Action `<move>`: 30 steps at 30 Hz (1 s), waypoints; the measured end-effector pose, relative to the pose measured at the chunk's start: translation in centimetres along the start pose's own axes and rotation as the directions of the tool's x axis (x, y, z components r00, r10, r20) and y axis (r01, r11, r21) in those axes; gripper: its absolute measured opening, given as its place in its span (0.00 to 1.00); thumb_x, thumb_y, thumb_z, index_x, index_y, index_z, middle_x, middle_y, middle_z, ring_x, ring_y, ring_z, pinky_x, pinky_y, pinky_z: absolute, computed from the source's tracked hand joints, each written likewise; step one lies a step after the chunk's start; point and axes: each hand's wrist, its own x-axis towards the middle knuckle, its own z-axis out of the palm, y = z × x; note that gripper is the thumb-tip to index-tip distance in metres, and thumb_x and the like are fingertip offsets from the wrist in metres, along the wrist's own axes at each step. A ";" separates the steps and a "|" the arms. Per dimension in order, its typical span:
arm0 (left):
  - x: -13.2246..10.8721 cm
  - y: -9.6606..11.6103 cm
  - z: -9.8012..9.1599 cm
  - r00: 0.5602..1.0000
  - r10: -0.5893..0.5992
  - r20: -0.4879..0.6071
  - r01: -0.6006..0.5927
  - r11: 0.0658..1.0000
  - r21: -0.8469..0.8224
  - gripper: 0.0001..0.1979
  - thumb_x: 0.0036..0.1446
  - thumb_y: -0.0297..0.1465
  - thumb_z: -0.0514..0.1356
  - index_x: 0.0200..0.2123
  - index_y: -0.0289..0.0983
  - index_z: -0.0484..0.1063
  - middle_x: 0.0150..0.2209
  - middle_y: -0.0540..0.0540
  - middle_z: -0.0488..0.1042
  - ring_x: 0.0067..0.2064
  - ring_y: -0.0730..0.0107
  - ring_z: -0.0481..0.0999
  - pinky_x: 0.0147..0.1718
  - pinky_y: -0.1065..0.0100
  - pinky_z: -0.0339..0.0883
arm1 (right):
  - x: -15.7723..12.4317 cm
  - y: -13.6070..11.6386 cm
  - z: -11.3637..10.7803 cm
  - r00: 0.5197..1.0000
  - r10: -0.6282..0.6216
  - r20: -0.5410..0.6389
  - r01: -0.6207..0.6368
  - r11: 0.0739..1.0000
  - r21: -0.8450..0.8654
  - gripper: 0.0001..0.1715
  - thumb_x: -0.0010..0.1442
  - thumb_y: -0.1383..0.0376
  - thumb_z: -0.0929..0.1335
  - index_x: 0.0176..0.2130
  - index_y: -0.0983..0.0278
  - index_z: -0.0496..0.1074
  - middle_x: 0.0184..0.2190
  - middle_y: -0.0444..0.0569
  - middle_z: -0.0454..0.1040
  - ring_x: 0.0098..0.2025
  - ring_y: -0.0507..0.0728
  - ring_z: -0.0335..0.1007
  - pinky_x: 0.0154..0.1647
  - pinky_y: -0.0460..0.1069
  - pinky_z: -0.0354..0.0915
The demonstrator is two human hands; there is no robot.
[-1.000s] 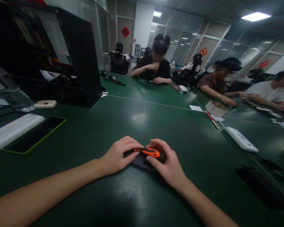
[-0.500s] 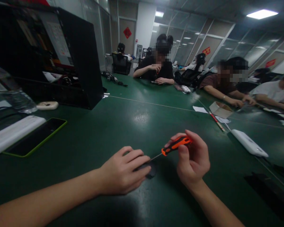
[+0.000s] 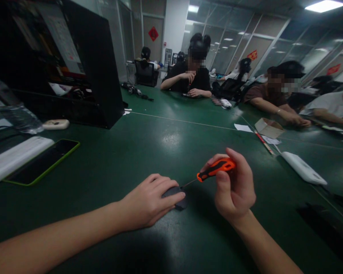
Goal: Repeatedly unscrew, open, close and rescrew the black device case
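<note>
My left hand (image 3: 153,201) rests over a small dark mouse-shaped object (image 3: 180,204) on the green table (image 3: 171,152), its fingers wrapped round the top and sides. In my right hand (image 3: 236,186) is a screwdriver (image 3: 215,168) with an orange and black handle, held between thumb and fingers. Its thin shaft slants down to the left, and the tip meets the upper right edge of the dark object or lies just at it.
At left stand an open black computer case (image 3: 94,68), a green-edged phone (image 3: 42,161), a white power strip (image 3: 20,156) and a clear bottle (image 3: 14,106). Rightward lie a cardboard box (image 3: 269,127) and a white device (image 3: 303,167). Several people sit beyond.
The fingers of my left hand have shifted, showing more of the dark object. The screwdriver handle has turned slightly in my right hand. The camera view has moved a little.
</note>
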 end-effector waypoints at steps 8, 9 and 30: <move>0.1 0.1 -0.2 1.000 -0.008 0.010 0.008 1.000 -0.005 0.17 0.70 0.29 0.53 0.60 0.37 0.68 0.54 0.34 0.74 0.52 0.50 0.75 0.47 0.50 0.68 | 0.5 -0.3 0.0 0.991 -0.034 0.126 0.035 0.999 -0.007 0.44 0.61 0.73 0.71 0.69 0.53 0.56 0.47 0.50 0.70 0.44 0.57 0.73 0.42 0.55 0.75; 0.1 0.1 -0.2 1.000 -0.007 0.008 0.007 1.000 -0.005 0.17 0.70 0.29 0.53 0.60 0.37 0.68 0.54 0.34 0.74 0.52 0.50 0.75 0.47 0.50 0.68 | 0.5 -0.4 0.2 0.991 -0.031 0.129 0.034 0.999 -0.023 0.48 0.58 0.73 0.74 0.70 0.51 0.55 0.48 0.50 0.70 0.44 0.57 0.73 0.42 0.54 0.75; 0.2 -0.3 -0.4 0.995 0.090 0.048 -0.096 0.984 0.150 0.19 0.69 0.30 0.55 0.61 0.36 0.68 0.52 0.34 0.76 0.51 0.49 0.78 0.46 0.51 0.74 | -0.4 -0.8 1.6 0.982 -0.125 0.143 0.131 0.991 -0.034 0.58 0.55 0.74 0.76 0.72 0.49 0.49 0.52 0.52 0.72 0.42 0.58 0.76 0.43 0.57 0.78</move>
